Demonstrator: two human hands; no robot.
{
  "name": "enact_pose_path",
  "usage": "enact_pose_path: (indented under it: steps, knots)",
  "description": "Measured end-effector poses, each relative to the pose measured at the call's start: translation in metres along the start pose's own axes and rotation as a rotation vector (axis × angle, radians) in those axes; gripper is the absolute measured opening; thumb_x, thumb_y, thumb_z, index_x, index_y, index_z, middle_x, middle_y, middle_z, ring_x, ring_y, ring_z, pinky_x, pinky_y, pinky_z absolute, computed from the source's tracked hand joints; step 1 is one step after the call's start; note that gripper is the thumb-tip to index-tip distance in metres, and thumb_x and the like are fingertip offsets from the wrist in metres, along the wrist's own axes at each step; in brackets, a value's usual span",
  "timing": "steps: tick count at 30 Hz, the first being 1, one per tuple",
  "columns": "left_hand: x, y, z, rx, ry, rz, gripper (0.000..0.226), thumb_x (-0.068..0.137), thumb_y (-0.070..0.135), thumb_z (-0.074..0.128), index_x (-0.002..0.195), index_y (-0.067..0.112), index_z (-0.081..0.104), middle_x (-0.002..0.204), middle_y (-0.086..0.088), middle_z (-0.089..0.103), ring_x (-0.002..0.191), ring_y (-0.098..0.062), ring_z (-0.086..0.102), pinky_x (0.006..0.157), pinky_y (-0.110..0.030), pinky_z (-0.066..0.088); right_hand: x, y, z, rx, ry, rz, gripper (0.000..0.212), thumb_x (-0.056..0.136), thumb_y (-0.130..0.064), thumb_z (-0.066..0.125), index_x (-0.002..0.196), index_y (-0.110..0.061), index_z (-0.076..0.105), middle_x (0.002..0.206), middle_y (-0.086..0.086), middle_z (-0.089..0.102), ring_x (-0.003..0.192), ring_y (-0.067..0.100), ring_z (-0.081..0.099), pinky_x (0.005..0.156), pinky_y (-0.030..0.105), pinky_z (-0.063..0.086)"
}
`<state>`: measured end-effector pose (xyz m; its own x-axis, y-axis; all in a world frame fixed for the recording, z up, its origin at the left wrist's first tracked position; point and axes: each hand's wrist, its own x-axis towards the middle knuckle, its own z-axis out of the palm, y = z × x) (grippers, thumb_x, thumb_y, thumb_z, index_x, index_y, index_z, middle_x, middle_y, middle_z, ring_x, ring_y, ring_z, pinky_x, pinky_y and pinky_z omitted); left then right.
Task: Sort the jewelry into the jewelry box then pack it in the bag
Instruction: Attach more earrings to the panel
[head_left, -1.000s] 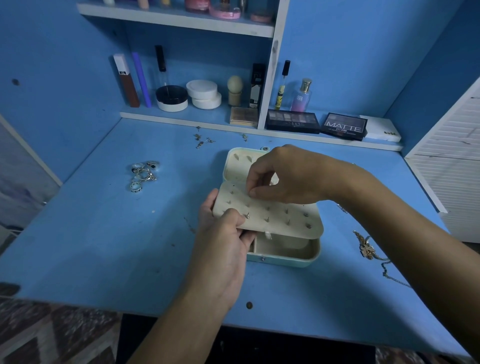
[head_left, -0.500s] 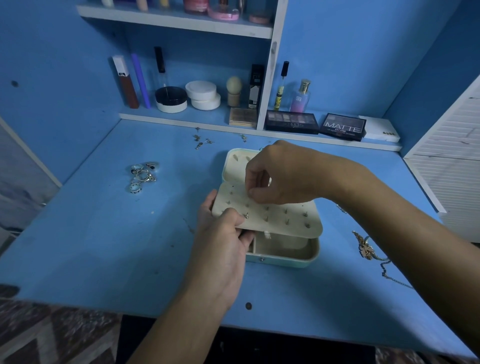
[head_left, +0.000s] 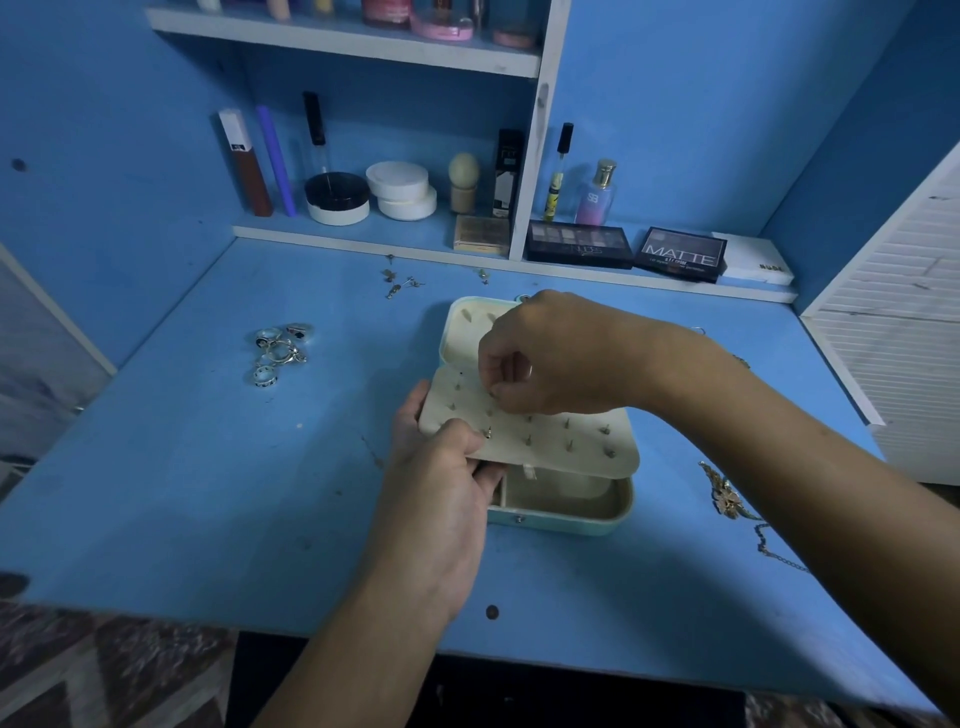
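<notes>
Head view: left hand (head_left: 441, 483) grips earring panel (head_left: 550, 441), right hand (head_left: 550, 358) pinches on it, rings (head_left: 280, 351) left

The left hand (head_left: 441, 467) is gripping the near-left corner of the earring panel (head_left: 530, 434), holding it tilted over the open box (head_left: 563, 506). The right hand (head_left: 550, 358) is pinching something tiny at the panel's far edge; what it is, too small to tell. Rings (head_left: 280, 351) are lying in a cluster to the left, a necklace (head_left: 727, 501) to the right, loose earrings (head_left: 400, 283) near the shelf.
</notes>
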<state>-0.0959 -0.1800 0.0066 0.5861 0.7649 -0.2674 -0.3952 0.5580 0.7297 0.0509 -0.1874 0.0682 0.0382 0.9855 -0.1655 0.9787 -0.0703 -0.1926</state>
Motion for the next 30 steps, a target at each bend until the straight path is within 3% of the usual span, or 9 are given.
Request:
enact_pose_path:
  steps: [7, 12, 17, 20, 25, 30]
  knots:
    - [-0.001, 0.001, 0.001, 0.006, 0.044, -0.021, 0.05, 0.09, -0.013, 0.032, 0.119, 0.02, 0.056, 0.102, -0.003, 0.073, 0.09, -0.014, 0.072, 0.073, -0.03, 0.059, -0.003, 0.009, 0.006, 0.114, 0.054, 0.03, 0.011, 0.088, -0.023, 0.062, 0.085, -0.03, 0.07, 0.082, -0.014, 0.068, 0.085, 0.007, 0.061, 0.084, 0.032, 0.053]
    - [-0.002, 0.006, 0.005, -0.041, 0.067, -0.043, 0.047, 0.094, -0.005, 0.04, 0.133, 0.019, 0.05, 0.118, -0.008, 0.071, 0.104, -0.019, 0.071, 0.098, -0.042, 0.052, -0.017, 0.024, 0.004, 0.322, 0.129, 0.038, 0.011, 0.093, -0.023, 0.065, 0.101, -0.03, 0.07, 0.091, -0.016, 0.07, 0.089, 0.003, 0.065, 0.078, 0.016, 0.05]
    - [0.001, 0.012, 0.011, -0.038, -0.002, -0.055, 0.031, 0.098, 0.022, 0.05, 0.128, 0.014, 0.049, 0.118, -0.01, 0.071, 0.109, -0.02, 0.069, 0.107, -0.042, 0.045, -0.039, 0.036, -0.009, 0.526, 0.252, 0.052, 0.01, 0.096, -0.021, 0.063, 0.092, -0.023, 0.071, 0.089, -0.012, 0.074, 0.086, 0.0, 0.068, 0.072, 0.007, 0.045]
    - [0.004, 0.017, 0.014, -0.039, -0.004, -0.058, 0.041, 0.098, 0.029, 0.05, 0.135, 0.012, 0.049, 0.118, -0.015, 0.071, 0.109, -0.022, 0.069, 0.107, -0.042, 0.044, -0.048, 0.043, -0.015, 0.555, 0.326, 0.049, 0.014, 0.097, -0.022, 0.06, 0.088, -0.023, 0.071, 0.091, -0.013, 0.074, 0.09, 0.006, 0.068, 0.074, 0.009, 0.046]
    - [0.011, 0.023, 0.016, -0.016, -0.021, -0.065, 0.03, 0.1, 0.03, 0.048, 0.128, 0.019, 0.053, 0.119, -0.017, 0.07, 0.111, -0.022, 0.068, 0.101, -0.039, 0.049, -0.052, 0.052, -0.012, 0.582, 0.382, 0.063, 0.015, 0.096, -0.027, 0.063, 0.088, -0.018, 0.071, 0.087, -0.008, 0.073, 0.085, 0.007, 0.067, 0.07, 0.01, 0.046]
    - [0.022, 0.025, 0.014, 0.102, -0.054, -0.034, 0.036, 0.101, 0.023, 0.048, 0.136, 0.021, 0.046, 0.124, -0.014, 0.067, 0.111, -0.02, 0.068, 0.095, -0.035, 0.052, -0.05, 0.055, -0.01, 0.623, 0.507, 0.069, 0.016, 0.096, -0.024, 0.064, 0.091, -0.009, 0.071, 0.084, -0.007, 0.07, 0.066, -0.004, 0.06, 0.05, 0.007, 0.041]
